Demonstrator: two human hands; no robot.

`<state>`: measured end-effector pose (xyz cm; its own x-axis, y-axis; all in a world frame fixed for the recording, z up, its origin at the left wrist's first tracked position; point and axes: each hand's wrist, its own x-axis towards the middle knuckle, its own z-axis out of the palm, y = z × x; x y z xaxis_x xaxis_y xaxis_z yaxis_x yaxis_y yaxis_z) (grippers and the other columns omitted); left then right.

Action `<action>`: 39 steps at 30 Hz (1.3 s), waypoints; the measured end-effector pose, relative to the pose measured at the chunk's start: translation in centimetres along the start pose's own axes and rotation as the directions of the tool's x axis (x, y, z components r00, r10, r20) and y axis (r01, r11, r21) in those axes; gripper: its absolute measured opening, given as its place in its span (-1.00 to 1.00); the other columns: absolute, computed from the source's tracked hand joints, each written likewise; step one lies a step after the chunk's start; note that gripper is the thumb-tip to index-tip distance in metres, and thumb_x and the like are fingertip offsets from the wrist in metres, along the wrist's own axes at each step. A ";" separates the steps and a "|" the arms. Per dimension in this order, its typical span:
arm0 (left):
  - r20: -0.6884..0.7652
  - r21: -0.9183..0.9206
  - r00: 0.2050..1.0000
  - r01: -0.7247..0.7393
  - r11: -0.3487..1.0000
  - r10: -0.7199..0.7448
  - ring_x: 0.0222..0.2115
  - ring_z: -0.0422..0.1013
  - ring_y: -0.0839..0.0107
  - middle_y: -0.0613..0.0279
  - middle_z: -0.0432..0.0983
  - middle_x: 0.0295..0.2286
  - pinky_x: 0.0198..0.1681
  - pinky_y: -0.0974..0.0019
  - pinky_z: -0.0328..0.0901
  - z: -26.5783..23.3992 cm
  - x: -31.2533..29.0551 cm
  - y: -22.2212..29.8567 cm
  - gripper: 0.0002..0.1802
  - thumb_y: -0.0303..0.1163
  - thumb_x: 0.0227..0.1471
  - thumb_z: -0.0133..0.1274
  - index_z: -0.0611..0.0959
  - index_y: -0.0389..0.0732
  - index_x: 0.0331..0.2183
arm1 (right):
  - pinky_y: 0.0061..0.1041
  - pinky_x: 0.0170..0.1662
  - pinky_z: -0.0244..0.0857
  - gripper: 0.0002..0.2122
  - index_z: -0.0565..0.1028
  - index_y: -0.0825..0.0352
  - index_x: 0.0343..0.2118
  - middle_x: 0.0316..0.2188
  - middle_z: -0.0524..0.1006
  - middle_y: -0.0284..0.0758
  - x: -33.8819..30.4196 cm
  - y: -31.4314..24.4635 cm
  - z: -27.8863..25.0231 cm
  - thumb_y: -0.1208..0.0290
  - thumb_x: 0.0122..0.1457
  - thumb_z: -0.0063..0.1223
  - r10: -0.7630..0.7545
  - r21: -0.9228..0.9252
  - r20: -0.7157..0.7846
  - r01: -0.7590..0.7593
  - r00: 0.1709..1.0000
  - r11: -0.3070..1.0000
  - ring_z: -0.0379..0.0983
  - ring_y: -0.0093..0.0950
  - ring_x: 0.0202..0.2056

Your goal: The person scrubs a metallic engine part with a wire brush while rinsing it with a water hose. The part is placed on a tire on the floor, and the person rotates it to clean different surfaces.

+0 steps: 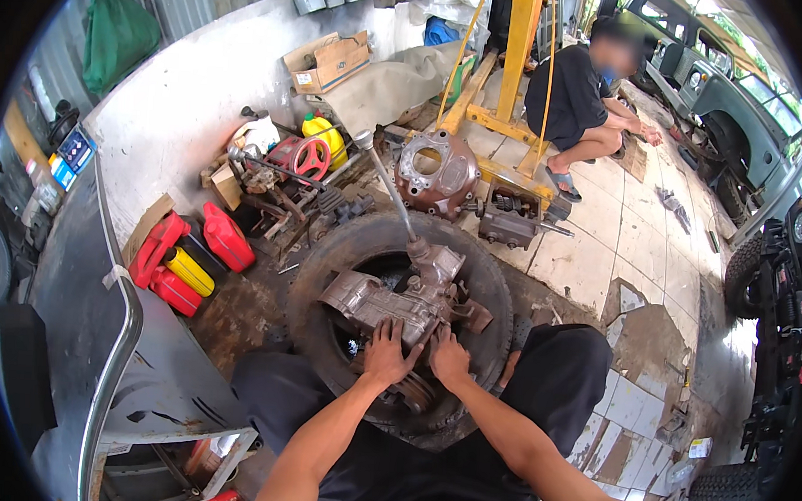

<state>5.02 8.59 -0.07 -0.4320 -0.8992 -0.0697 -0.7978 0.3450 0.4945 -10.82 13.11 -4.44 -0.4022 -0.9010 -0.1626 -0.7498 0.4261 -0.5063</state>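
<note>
A greasy metal gearbox casing (pixel 385 304) lies across a worn tyre (pixel 315 250) between my knees. From its far end a long gear lever (pixel 388 184) with a pale knob rises at a slant. My left hand (pixel 385 354) rests on the near side of the casing, fingers spread and stretched out. Beside it, my right hand (pixel 450 357) touches the casing's near right side, its fingers extended and some of them partly hidden. Below my hands a round flanged part of the casing sits inside the tyre's opening.
Beyond the tyre are a brown bell housing (pixel 437 175) and an open gear case (pixel 509 218). Red jugs (pixel 227 237) stand left, by a grey panel (pixel 168 365). A person (pixel 577 96) squats near a yellow hoist (pixel 517 57); a vehicle (pixel 744 101) stands far right.
</note>
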 end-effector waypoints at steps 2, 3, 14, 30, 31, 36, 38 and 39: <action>-0.011 0.000 1.000 -0.006 1.000 0.006 0.29 -0.02 -0.09 -0.19 0.08 0.25 0.25 -0.16 0.06 0.3 0.1 0.0 -0.10 0.15 0.07 0.04 0.24 -0.25 0.24 | 0.08 -0.18 0.38 -0.63 0.27 0.34 0.00 -0.10 0.49 -0.07 0.2 -0.1 0.3 0.13 0.33 -0.18 0.017 -0.026 -0.042 -0.018 0.999 1.000 0.55 -0.02 -0.19; -0.008 0.004 1.000 -0.002 1.000 0.002 0.29 -0.02 -0.09 -0.19 0.08 0.25 0.25 -0.16 0.06 0.5 0.2 0.1 -0.10 0.15 0.07 0.04 0.24 -0.25 0.24 | 0.09 -0.18 0.38 -0.65 0.28 0.33 -0.01 -0.12 0.50 -0.08 -0.2 -0.2 0.6 0.14 0.33 -0.18 -0.003 -0.061 -0.076 -0.002 0.997 0.998 0.56 -0.03 -0.20; -0.010 -0.003 1.000 -0.004 1.000 0.004 0.28 0.01 -0.11 -0.19 0.10 0.24 0.25 -0.12 0.08 0.3 0.0 -0.3 -0.11 0.14 0.08 0.05 0.25 -0.25 0.24 | 0.14 -0.16 0.34 -0.72 0.29 0.31 -0.09 -0.19 0.54 -0.10 -0.5 -0.4 1.1 0.20 0.32 -0.17 -0.090 -0.182 -0.099 0.071 0.991 0.981 0.58 -0.05 -0.27; 0.011 0.003 1.000 -0.006 1.000 0.006 0.29 -0.02 -0.09 -0.21 0.06 0.26 0.26 -0.14 0.05 0.0 0.2 0.1 -0.11 0.13 0.08 0.05 0.24 -0.25 0.24 | 0.08 -0.14 0.36 -0.67 0.28 0.35 0.02 -0.14 0.56 -0.09 0.3 0.1 0.5 0.29 0.28 -0.17 -0.015 -0.205 -0.005 0.013 1.000 0.979 0.59 -0.07 -0.23; 0.002 -0.001 1.000 -0.008 1.000 0.008 0.30 -0.03 -0.09 -0.20 0.05 0.26 0.26 -0.15 0.06 0.3 0.2 0.1 -0.11 0.13 0.08 0.04 0.24 -0.25 0.25 | 0.08 -0.13 0.35 -0.66 0.28 0.35 0.04 -0.15 0.56 -0.08 0.3 0.0 0.6 0.29 0.28 -0.18 -0.006 -0.206 -0.013 0.003 1.000 0.978 0.59 -0.06 -0.23; 0.008 0.021 1.000 0.011 1.000 -0.011 0.30 -0.02 -0.09 -0.18 0.09 0.25 0.24 -0.18 0.07 -0.3 0.1 0.2 -0.11 0.15 0.08 0.04 0.24 -0.22 0.25 | 0.13 -0.11 0.32 -0.63 0.29 0.36 0.06 -0.12 0.54 -0.05 -0.9 1.0 0.4 0.22 0.30 -0.20 -0.108 -0.181 -0.004 0.105 0.994 0.978 0.56 -0.03 -0.20; 0.017 -0.009 1.000 0.009 1.000 -0.008 0.31 -0.05 -0.08 -0.18 0.05 0.27 0.23 -0.21 0.06 0.3 0.1 -0.1 -0.10 0.16 0.08 0.03 0.23 -0.23 0.25 | 0.15 -0.11 0.30 -0.60 0.29 0.36 0.06 -0.11 0.53 -0.04 0.9 0.6 1.1 0.17 0.31 -0.19 0.036 -0.081 0.019 -0.034 0.999 0.996 0.55 0.00 -0.18; 0.018 -0.018 1.000 0.008 1.000 -0.008 0.31 -0.07 -0.08 -0.18 0.03 0.28 0.23 -0.23 0.06 0.2 0.2 -0.3 -0.09 0.16 0.07 0.03 0.23 -0.23 0.26 | 0.16 -0.12 0.31 -0.62 0.29 0.37 0.04 -0.13 0.53 -0.03 0.3 0.5 1.4 0.17 0.31 -0.20 0.005 -0.081 -0.033 -0.008 0.999 0.997 0.55 0.01 -0.20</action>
<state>5.08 8.38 -0.35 -0.4333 -0.8968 -0.0890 -0.7936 0.3329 0.5093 -10.60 12.95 -5.90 -0.4231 -0.8957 -0.1368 -0.7869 0.4381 -0.4345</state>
